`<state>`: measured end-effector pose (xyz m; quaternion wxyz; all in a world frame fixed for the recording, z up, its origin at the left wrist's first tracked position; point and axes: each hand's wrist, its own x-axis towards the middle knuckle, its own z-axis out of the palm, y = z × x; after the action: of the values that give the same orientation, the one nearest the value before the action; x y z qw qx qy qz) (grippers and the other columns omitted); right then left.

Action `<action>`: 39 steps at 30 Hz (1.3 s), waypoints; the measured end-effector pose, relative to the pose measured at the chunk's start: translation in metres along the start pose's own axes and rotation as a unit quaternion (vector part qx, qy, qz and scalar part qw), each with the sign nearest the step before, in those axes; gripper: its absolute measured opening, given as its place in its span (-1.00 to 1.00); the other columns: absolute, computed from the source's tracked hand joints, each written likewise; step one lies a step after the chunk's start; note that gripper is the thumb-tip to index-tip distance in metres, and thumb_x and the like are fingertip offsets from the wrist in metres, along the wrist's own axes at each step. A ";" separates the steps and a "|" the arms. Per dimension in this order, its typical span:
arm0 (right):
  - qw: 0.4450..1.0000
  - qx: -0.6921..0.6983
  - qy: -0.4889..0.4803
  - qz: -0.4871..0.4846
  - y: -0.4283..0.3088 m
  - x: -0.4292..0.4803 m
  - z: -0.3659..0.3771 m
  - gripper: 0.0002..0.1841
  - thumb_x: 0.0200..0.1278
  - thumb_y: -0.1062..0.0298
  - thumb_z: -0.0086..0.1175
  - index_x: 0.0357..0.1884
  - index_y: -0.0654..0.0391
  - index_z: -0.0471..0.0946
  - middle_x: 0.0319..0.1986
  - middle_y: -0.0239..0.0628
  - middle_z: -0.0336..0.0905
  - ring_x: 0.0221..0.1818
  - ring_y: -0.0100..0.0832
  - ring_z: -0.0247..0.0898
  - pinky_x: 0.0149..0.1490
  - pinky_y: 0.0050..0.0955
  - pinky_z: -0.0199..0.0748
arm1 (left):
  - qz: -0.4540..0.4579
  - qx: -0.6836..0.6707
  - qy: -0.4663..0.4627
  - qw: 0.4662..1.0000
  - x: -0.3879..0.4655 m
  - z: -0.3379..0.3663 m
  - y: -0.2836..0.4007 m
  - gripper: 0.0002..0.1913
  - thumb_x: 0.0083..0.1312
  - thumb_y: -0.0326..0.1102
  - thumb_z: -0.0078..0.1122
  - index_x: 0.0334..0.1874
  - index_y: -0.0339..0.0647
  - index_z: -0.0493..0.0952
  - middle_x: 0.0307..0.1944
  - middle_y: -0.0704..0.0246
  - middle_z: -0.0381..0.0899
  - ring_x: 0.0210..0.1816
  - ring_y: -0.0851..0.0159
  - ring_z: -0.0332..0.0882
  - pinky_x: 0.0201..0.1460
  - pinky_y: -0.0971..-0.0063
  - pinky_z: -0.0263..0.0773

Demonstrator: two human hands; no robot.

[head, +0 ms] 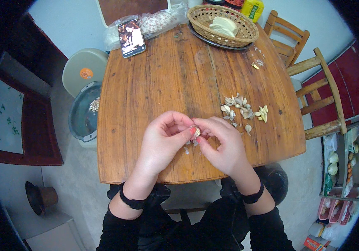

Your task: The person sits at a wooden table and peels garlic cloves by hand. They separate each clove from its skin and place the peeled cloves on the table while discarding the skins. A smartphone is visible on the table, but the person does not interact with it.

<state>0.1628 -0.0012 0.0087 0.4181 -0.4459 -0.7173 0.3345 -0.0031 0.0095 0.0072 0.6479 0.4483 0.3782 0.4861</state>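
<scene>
A garlic clove (197, 132), its pale inside partly showing through the skin, is pinched between the thumb and fingers of my left hand (163, 138). My right hand (225, 142) meets it from the other side, thumb and fingertips on the clove's skin. Below my fingertips, thin flakes of garlic skin (186, 151) lie on the wooden table (154, 81). Right of my hands is a loose pile of unpeeled garlic cloves (245, 111), with a single unpeeled clove (248, 129) nearer me. Several peeled cloves (262, 114) are grouped just beyond the pile.
At the far edge stand a phone (131, 38) with a lit screen and a wicker basket (195, 26) holding a pale item. Garlic bits (255, 65) lie nearer the basket. A basin (80, 122) with skins sits left of the table; wooden chairs (319, 91) stand right.
</scene>
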 end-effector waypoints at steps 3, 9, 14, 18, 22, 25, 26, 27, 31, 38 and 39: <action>1.000 0.010 -0.008 0.012 -0.002 0.003 -0.001 -0.70 0.02 0.49 0.23 -0.13 0.22 0.54 -0.44 -0.22 0.51 -0.39 -0.36 0.50 -0.26 -0.45 0.48 | 0.008 0.040 0.013 0.999 -0.001 0.001 0.000 -0.87 0.22 -0.62 0.14 -0.22 -0.30 0.45 -0.28 0.35 0.60 -0.22 0.46 0.58 -0.14 0.64 0.51; 0.986 0.131 0.022 0.096 0.000 0.001 0.000 -0.81 0.05 0.47 0.24 -0.25 0.23 0.58 -0.40 -0.25 0.56 -0.38 -0.47 0.54 -0.27 -0.54 0.52 | 0.012 0.007 0.013 1.000 -0.001 0.003 0.001 -0.86 0.19 -0.59 0.20 -0.23 -0.30 0.46 -0.30 0.36 0.60 -0.25 0.48 0.58 -0.16 0.65 0.51; 0.991 0.085 0.049 0.087 -0.004 -0.004 0.003 -0.91 0.06 0.50 0.22 -0.37 0.22 0.56 -0.44 -0.25 0.57 -0.39 -0.43 0.55 -0.27 -0.51 0.52 | -0.024 0.062 0.015 0.998 -0.006 0.008 0.005 -0.92 0.21 -0.55 0.21 -0.30 -0.31 0.50 -0.35 0.38 0.61 -0.31 0.51 0.56 -0.22 0.67 0.50; 0.994 0.057 0.059 0.067 -0.005 -0.005 0.002 -0.93 0.04 0.52 0.21 -0.41 0.21 0.54 -0.48 -0.25 0.57 -0.40 -0.39 0.54 -0.28 -0.48 0.50 | -0.007 0.059 0.027 0.998 -0.008 0.014 0.003 -0.96 0.23 -0.54 0.20 -0.33 -0.32 0.51 -0.37 0.39 0.60 -0.32 0.52 0.55 -0.25 0.68 0.49; 0.993 0.055 0.086 0.053 -0.002 -0.006 0.007 -0.92 0.03 0.52 0.22 -0.41 0.22 0.54 -0.48 -0.23 0.56 -0.42 -0.38 0.53 -0.29 -0.47 0.49 | 0.046 0.052 0.041 0.997 -0.008 0.018 -0.002 -0.97 0.24 -0.56 0.17 -0.34 -0.33 0.50 -0.37 0.40 0.58 -0.35 0.53 0.52 -0.28 0.69 0.47; 0.988 0.101 0.100 0.058 0.002 -0.006 0.011 -0.93 0.04 0.55 0.20 -0.41 0.23 0.54 -0.48 -0.25 0.56 -0.41 -0.43 0.53 -0.28 -0.50 0.49 | 0.063 0.055 0.042 0.996 -0.008 0.018 -0.003 -0.97 0.24 -0.58 0.15 -0.36 -0.34 0.49 -0.36 0.40 0.56 -0.36 0.53 0.51 -0.29 0.69 0.46; 0.985 0.127 0.099 0.067 0.002 -0.007 0.012 -0.93 0.05 0.56 0.20 -0.41 0.23 0.54 -0.47 -0.26 0.56 -0.41 -0.45 0.52 -0.28 -0.51 0.49 | 0.065 0.059 0.044 0.995 -0.008 0.018 -0.003 -0.96 0.24 -0.58 0.14 -0.37 -0.34 0.49 -0.36 0.41 0.55 -0.37 0.53 0.51 -0.30 0.68 0.46; 0.979 0.160 0.098 0.083 0.003 -0.007 0.012 -0.93 0.06 0.57 0.19 -0.41 0.23 0.54 -0.47 -0.27 0.56 -0.41 -0.47 0.52 -0.28 -0.52 0.49 | 0.067 0.063 0.047 0.995 -0.009 0.018 -0.003 -0.95 0.24 -0.59 0.14 -0.38 -0.34 0.49 -0.36 0.41 0.54 -0.37 0.53 0.50 -0.30 0.68 0.46; 0.964 0.226 0.101 0.094 0.003 -0.008 0.014 -0.93 0.08 0.59 0.18 -0.40 0.24 0.52 -0.45 -0.31 0.55 -0.39 -0.54 0.50 -0.26 -0.55 0.48 | 0.075 0.076 0.058 0.993 -0.009 0.019 -0.005 -0.93 0.22 -0.58 0.15 -0.42 -0.33 0.49 -0.38 0.40 0.53 -0.36 0.52 0.50 -0.30 0.67 0.46; 0.976 0.186 0.086 0.073 0.004 -0.009 0.012 -0.92 0.09 0.59 0.17 -0.40 0.26 0.49 -0.43 -0.32 0.53 -0.38 -0.58 0.45 -0.24 -0.58 0.44 | 0.179 0.294 0.090 0.934 -0.009 0.024 -0.004 -0.92 0.14 -0.50 0.20 -0.44 -0.30 0.47 -0.43 0.25 0.51 -0.37 0.19 0.50 -0.34 0.44 0.40; 0.975 0.194 0.082 0.075 0.004 -0.008 0.011 -0.92 0.09 0.60 0.18 -0.40 0.26 0.49 -0.43 -0.32 0.53 -0.38 -0.59 0.44 -0.24 -0.59 0.43 | 0.179 0.299 0.090 0.933 -0.010 0.024 -0.003 -0.92 0.13 -0.50 0.19 -0.44 -0.30 0.46 -0.43 0.23 0.51 -0.37 0.14 0.49 -0.34 0.41 0.39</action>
<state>0.1565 -0.0084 -0.0024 0.5278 -0.4350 -0.5663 0.4599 0.0173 -0.0056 0.0123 0.3500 0.6359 0.4760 0.4966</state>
